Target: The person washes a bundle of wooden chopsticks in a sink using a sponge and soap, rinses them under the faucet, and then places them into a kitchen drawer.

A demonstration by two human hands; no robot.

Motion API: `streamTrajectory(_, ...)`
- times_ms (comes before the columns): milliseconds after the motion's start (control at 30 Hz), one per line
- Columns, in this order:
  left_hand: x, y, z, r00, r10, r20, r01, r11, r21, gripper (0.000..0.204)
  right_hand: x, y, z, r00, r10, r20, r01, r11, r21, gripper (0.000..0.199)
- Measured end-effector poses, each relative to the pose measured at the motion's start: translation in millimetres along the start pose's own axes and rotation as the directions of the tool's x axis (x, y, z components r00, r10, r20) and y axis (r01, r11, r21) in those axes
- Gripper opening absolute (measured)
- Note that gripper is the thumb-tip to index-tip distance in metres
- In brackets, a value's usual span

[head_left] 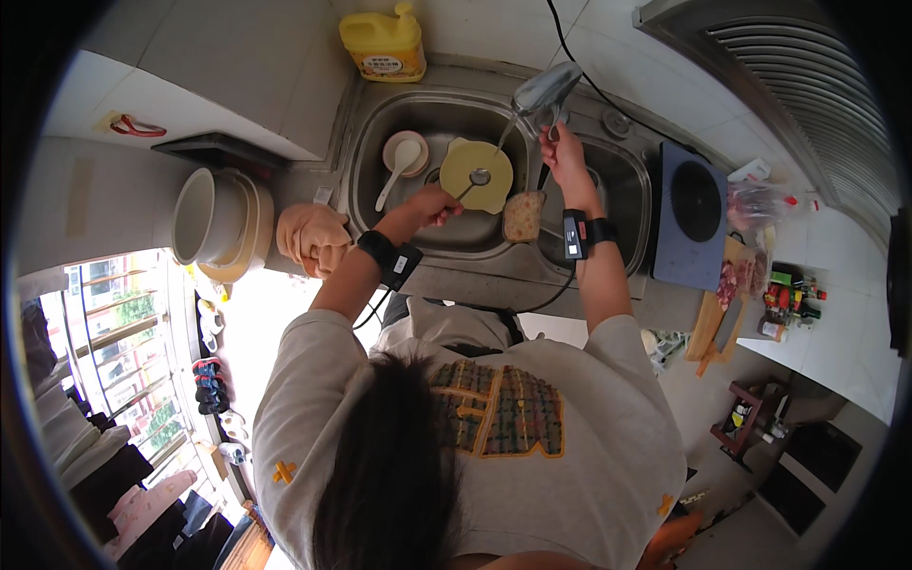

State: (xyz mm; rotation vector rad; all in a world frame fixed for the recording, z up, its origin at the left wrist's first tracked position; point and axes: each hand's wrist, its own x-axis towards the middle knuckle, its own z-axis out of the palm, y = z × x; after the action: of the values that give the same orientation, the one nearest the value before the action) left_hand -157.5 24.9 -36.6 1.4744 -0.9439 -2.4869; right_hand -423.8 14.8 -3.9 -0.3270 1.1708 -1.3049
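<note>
My left hand (435,204) is closed around the handle of a metal spoon (480,178), whose bowl end is over a pale yellow dish (459,159) in the left sink basin (366,142). At the chrome faucet (546,88), the fingers of my right hand (562,150) are curled against its lower part. A thin stream of water runs from the spout toward the dish. Left of the dish, a white spoon (397,169) rests across a small round bowl (419,142). A speckled beige sponge-like pad (523,217) sits on the divider between the basins.
A yellow jug (385,46) stands behind the sink. To the left are a crumpled peach cloth (312,236) and a tilted white pot (195,217). A dark blue cooktop (676,252) is right of the right basin (627,195), beside a wooden cutting board (708,328) with meat.
</note>
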Motion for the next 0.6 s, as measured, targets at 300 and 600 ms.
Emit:
streamTrajectory(300,-3,0,-3,0.994,-0.048,-0.103,0.047,0.999,-0.008,0.008,57,-9,8,0.966,0.086,-0.242,-0.058,0.991,0.121,0.033)
streamTrajectory(600,-6,-5,1,0.992,-0.054,-0.114,0.047,0.997,-0.063,0.013,35,-9,32,0.909,-0.061,-0.413,0.077,0.997,0.023,0.027)
